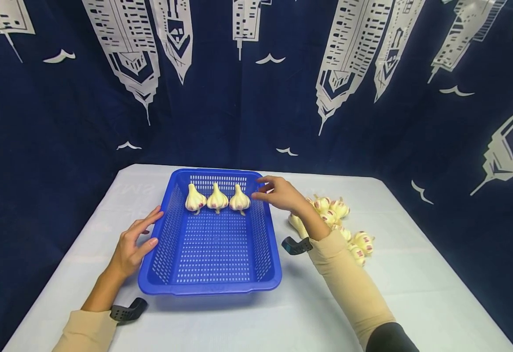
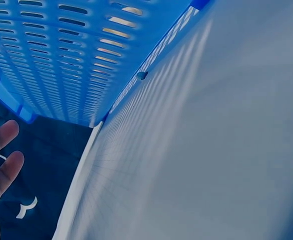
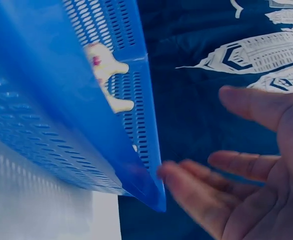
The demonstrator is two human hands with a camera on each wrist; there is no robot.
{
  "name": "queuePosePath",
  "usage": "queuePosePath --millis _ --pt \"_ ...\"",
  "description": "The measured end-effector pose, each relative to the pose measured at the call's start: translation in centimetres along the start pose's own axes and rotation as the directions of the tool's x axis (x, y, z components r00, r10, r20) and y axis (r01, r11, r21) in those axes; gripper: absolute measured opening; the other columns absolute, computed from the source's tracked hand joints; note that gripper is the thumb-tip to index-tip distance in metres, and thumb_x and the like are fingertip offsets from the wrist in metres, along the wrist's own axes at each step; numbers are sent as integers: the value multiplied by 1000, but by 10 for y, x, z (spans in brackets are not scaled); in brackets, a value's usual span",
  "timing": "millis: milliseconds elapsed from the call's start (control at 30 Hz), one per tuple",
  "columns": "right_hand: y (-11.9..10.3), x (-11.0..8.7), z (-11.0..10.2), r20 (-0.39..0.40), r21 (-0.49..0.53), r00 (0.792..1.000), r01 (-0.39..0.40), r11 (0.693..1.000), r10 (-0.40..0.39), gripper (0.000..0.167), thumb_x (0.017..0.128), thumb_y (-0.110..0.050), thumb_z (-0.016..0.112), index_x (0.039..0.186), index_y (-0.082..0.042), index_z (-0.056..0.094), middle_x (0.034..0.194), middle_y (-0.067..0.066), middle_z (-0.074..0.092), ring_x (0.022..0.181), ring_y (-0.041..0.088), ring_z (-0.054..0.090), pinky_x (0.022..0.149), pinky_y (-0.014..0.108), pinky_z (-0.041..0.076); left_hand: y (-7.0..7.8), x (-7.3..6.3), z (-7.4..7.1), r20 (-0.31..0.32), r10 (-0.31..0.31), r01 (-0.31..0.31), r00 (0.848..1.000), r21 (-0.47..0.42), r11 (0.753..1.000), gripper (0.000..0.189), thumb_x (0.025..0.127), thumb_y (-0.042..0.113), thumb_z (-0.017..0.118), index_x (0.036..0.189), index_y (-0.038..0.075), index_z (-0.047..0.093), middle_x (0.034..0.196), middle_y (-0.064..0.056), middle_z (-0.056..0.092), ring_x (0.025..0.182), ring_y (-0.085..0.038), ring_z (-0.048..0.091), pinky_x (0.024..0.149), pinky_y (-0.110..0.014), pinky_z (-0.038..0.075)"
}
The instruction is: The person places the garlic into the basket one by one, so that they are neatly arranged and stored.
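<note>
A blue perforated plastic basket [image 1: 214,254] stands on the white table. In its far part, three garlic bulbs [image 1: 217,199] lie side by side in a row, stems pointing away. My left hand [image 1: 134,243] rests its fingers and thumb along the basket's left rim. Over the far right rim is my right hand [image 1: 280,194], with nothing between its spread fingers. In the right wrist view that hand [image 3: 246,185] appears open beside the basket wall [image 3: 51,115]. More garlic bulbs [image 1: 339,209] lie in a loose pile right of the basket, partly hidden by my right forearm.
The white tabletop [image 1: 221,327] extends around the basket, its far edge close behind the basket. A dark blue curtain [image 1: 221,117] printed with white buildings hangs behind and beside the table. Dark bands [image 1: 129,311] sit on both wrists.
</note>
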State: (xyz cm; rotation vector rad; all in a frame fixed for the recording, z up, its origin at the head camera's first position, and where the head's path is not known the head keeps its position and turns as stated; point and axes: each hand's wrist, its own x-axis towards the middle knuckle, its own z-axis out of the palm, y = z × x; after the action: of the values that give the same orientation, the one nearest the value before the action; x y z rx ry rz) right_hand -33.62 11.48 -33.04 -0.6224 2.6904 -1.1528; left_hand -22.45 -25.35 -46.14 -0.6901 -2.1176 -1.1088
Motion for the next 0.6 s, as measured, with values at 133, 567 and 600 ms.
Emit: queuePosePath --millis 133,567,600 --pt "2 -10 -6 17 178 999 37 983 -41 55 92 -17 69 140 2 50 119 22 65 103 34 67 86 42 54 1 0 0 -4 4 -4 1000 3 1000 58 77 6 56 135 -3 57 143 -21 51 113 -6 52 79 -29 41" --pt "35 -60 -15 -70 212 984 178 961 -167 50 91 -9 68 136 5 52 113 23 68 93 31 69 79 34 56 2 -1 0 -1 -4 4 1000 15 1000 57 78 6 55 134 -4 57 144 -21 50 112 -5 52 80 -28 40" --pt "38 -64 -16 -72 218 983 182 959 -170 49 91 -9 68 136 5 52 112 24 68 94 31 68 80 32 56 2 0 -1 -3 -6 6 1000 14 1000 58 78 6 55 135 -4 57 144 -21 50 112 -5 52 80 -27 40"
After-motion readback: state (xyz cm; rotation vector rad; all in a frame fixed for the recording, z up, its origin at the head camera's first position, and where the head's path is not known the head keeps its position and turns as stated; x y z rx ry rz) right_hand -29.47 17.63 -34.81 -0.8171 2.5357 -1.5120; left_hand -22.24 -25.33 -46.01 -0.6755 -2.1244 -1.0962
